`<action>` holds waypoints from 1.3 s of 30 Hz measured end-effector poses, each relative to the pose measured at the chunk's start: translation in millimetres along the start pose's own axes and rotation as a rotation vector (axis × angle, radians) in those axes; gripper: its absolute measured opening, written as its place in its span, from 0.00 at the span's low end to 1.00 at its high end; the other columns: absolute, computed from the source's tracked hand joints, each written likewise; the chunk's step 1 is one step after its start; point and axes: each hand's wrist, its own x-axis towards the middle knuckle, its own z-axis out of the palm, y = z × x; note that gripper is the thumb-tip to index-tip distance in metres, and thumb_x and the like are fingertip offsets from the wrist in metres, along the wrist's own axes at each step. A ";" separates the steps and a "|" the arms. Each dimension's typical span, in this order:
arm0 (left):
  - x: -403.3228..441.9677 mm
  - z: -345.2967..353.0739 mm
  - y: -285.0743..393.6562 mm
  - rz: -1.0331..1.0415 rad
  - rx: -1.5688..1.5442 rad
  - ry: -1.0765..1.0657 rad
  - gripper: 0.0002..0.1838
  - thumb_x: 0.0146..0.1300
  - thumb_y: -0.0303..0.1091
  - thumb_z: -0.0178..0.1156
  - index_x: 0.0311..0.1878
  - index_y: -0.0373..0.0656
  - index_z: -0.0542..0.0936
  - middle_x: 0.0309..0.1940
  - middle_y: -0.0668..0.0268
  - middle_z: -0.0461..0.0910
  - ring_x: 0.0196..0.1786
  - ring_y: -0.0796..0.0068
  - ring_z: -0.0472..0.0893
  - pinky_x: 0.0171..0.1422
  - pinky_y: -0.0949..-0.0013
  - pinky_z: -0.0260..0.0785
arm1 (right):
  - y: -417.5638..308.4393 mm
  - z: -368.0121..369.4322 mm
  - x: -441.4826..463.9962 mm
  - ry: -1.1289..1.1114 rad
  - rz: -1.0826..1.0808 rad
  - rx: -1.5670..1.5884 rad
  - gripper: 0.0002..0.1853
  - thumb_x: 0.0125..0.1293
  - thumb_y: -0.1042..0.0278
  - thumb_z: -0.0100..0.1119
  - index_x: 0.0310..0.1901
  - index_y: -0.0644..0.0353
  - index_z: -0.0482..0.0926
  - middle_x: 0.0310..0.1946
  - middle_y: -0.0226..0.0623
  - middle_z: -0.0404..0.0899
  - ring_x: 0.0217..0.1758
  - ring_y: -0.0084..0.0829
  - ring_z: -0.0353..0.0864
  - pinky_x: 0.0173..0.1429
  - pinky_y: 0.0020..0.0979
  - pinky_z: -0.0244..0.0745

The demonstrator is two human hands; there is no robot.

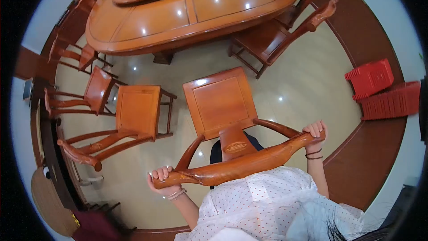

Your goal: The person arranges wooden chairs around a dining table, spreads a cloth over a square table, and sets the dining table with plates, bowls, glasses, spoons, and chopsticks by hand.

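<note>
A polished reddish-brown wooden chair stands right in front of me, its seat facing away and its curved top rail close to my body. My left hand is wrapped round the left end of that rail, a pale bracelet at the wrist. Round the right end closes my right hand, with dark bands on the wrist. Between the seat and the rail runs a back slat with a carved oval mark. My dotted white top is just behind the rail.
A large oval wooden table with a raised centre stands ahead. To the left is another wooden chair, with more chairs beyond it. One chair sits by the table's right side. Red plastic stools stand along the right wall.
</note>
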 end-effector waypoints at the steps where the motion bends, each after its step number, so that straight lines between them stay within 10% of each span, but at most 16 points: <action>1: 1.1 0.2 -0.7 0.014 -0.001 0.013 0.18 0.58 0.44 0.39 0.16 0.48 0.64 0.10 0.73 0.60 0.17 0.77 0.59 0.31 0.70 0.55 | -1.8 -2.6 2.1 -0.023 0.023 0.022 0.16 0.61 0.63 0.34 0.16 0.53 0.61 0.07 0.27 0.57 0.15 0.23 0.58 0.35 0.28 0.63; 9: 12.2 -47.5 12.4 0.137 0.141 0.084 0.13 0.58 0.43 0.40 0.27 0.48 0.70 0.18 0.68 0.67 0.23 0.73 0.67 0.38 0.64 0.64 | -12.1 -18.1 6.7 -0.109 0.116 -0.040 0.17 0.61 0.61 0.35 0.17 0.55 0.66 0.13 0.31 0.67 0.19 0.25 0.64 0.39 0.30 0.65; 13: -0.2 -27.2 -20.3 0.310 0.381 0.654 0.19 0.58 0.49 0.40 0.45 0.48 0.70 0.42 0.63 0.70 0.43 0.63 0.71 0.51 0.59 0.63 | -62.2 -52.2 -6.6 0.103 0.356 -0.871 0.13 0.61 0.62 0.42 0.32 0.61 0.73 0.30 0.36 0.76 0.32 0.24 0.73 0.43 0.27 0.67; 17: -83.2 40.1 -156.5 0.222 0.436 0.585 0.32 0.56 0.57 0.40 0.58 0.46 0.60 0.56 0.57 0.59 0.56 0.60 0.63 0.57 0.55 0.58 | -153.5 -140.8 -37.9 0.076 0.511 -1.279 0.10 0.60 0.69 0.48 0.41 0.64 0.71 0.33 0.35 0.76 0.38 0.24 0.74 0.43 0.24 0.69; 21: -122.5 -4.6 -254.5 -0.352 1.595 0.195 0.30 0.54 0.57 0.45 0.53 0.44 0.66 0.50 0.57 0.67 0.51 0.62 0.68 0.52 0.58 0.61 | -240.9 -180.1 -51.6 0.235 0.563 -1.245 0.11 0.59 0.69 0.49 0.41 0.65 0.71 0.33 0.35 0.76 0.37 0.24 0.74 0.43 0.24 0.69; 23: -147.1 -15.3 -315.2 -0.703 2.052 -0.070 0.29 0.54 0.57 0.48 0.51 0.43 0.69 0.47 0.57 0.71 0.49 0.63 0.70 0.50 0.59 0.63 | -287.5 -161.1 -31.0 0.255 0.521 -1.759 0.11 0.58 0.68 0.50 0.40 0.65 0.71 0.32 0.35 0.76 0.37 0.24 0.74 0.43 0.23 0.69; 26: -180.4 54.4 -365.2 -0.409 2.384 -0.965 0.24 0.54 0.49 0.52 0.47 0.39 0.71 0.38 0.53 0.75 0.41 0.62 0.76 0.45 0.69 0.66 | -324.1 -175.8 -1.7 0.196 0.316 -1.442 0.11 0.58 0.68 0.51 0.40 0.65 0.71 0.32 0.36 0.76 0.36 0.24 0.74 0.41 0.23 0.69; 29: -179.4 78.2 -404.1 -0.699 2.063 -0.712 0.25 0.54 0.53 0.50 0.48 0.43 0.71 0.41 0.56 0.74 0.45 0.58 0.73 0.50 0.66 0.64 | -342.0 -176.3 35.6 0.119 0.262 -1.495 0.11 0.58 0.68 0.51 0.41 0.64 0.71 0.31 0.36 0.76 0.35 0.23 0.74 0.41 0.23 0.69; 34: -150.1 134.6 -447.8 -0.626 2.173 -0.767 0.27 0.56 0.50 0.50 0.52 0.40 0.64 0.44 0.55 0.73 0.46 0.61 0.73 0.49 0.66 0.65 | -339.5 -154.8 91.8 -0.064 0.277 -1.538 0.11 0.58 0.67 0.52 0.42 0.61 0.71 0.31 0.34 0.75 0.35 0.22 0.74 0.41 0.23 0.69; 39: -79.1 209.4 -510.2 -0.330 1.240 -0.164 0.32 0.58 0.51 0.47 0.59 0.44 0.51 0.49 0.60 0.67 0.49 0.69 0.69 0.50 0.64 0.62 | -360.6 -153.4 144.6 -0.336 0.481 -1.415 0.14 0.58 0.64 0.52 0.43 0.62 0.69 0.33 0.37 0.75 0.37 0.24 0.74 0.42 0.26 0.69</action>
